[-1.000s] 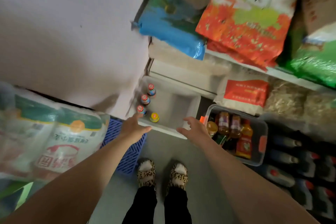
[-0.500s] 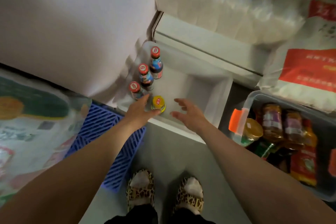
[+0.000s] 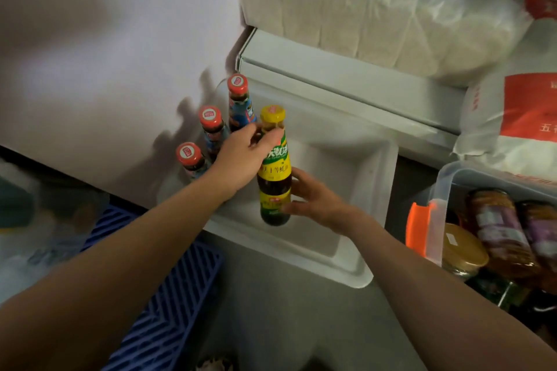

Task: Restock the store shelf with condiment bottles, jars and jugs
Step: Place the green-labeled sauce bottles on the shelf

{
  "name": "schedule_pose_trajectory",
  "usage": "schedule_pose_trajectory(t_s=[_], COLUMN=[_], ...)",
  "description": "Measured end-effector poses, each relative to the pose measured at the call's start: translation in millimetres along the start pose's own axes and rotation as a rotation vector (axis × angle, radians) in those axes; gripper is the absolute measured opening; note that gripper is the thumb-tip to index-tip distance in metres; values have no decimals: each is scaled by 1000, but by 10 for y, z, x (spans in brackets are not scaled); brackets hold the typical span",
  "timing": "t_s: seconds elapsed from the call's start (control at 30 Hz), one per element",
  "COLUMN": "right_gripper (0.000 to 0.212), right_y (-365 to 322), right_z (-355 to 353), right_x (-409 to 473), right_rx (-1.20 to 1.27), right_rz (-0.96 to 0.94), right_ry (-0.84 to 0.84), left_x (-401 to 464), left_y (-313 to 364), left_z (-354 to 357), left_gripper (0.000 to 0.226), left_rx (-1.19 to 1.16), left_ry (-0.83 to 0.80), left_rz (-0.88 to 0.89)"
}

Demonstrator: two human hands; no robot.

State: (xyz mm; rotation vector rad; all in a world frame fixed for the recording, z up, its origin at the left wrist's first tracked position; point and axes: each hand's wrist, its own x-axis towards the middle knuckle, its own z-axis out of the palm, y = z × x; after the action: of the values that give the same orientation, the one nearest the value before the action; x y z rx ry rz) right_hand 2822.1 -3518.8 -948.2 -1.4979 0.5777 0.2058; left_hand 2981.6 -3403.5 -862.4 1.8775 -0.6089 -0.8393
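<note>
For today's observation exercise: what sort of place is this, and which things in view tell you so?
Probably a small grocery shop's stockroom or aisle: white shelving stacked with rice sacks, sauce bottles lined up in a white tray, and a clear tub of jars.

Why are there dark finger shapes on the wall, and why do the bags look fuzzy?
Head view: the shadows on the wall come from the red-capped bottles and left hand; the rice bags look smeared by motion blur; edges bend from the wide lens.
</note>
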Motion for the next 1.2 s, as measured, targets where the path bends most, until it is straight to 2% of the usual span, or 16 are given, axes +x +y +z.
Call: schedule_pose_trajectory(t_s=[0.2, 0.43, 0.63, 0.73, 0.83, 0.9, 1.0, 1.13, 1.2], right_gripper=[67, 61, 61, 63, 66, 65, 63, 70, 67], right_y=[-5, -33, 91, 106, 141, 153, 143, 130, 137], right_z=[-34, -16, -15, -49, -40, -35, -40, -66, -85], right_x=[-212, -219, -160, -168, -186, -186, -201, -246, -274], right_rx=[184, 327, 406, 420, 426, 421, 404, 401, 399], right_rz=[-1, 17, 47, 56, 68, 72, 73, 74, 73], right_ry=[-43, 21, 128, 152, 172, 177, 180, 189, 182], left_x=[54, -113, -758, -1033, -1040, -896, -685, -465, -421], left_y=[203, 281, -238, -544, -754, -857, -961, -1056, -1088], left_z=[160, 171, 21, -129, -314, -396, -418, -508, -548], left_gripper=[39, 56, 39, 32, 42, 52, 66, 75, 74], left_rx=[22, 10, -120, -217, -103, -39, -4, 49, 81], left_ry=[41, 32, 136, 335, 523, 471, 286, 202, 163], left_rz=[9, -2, -125, -279, -319, -232, -116, -122, -126])
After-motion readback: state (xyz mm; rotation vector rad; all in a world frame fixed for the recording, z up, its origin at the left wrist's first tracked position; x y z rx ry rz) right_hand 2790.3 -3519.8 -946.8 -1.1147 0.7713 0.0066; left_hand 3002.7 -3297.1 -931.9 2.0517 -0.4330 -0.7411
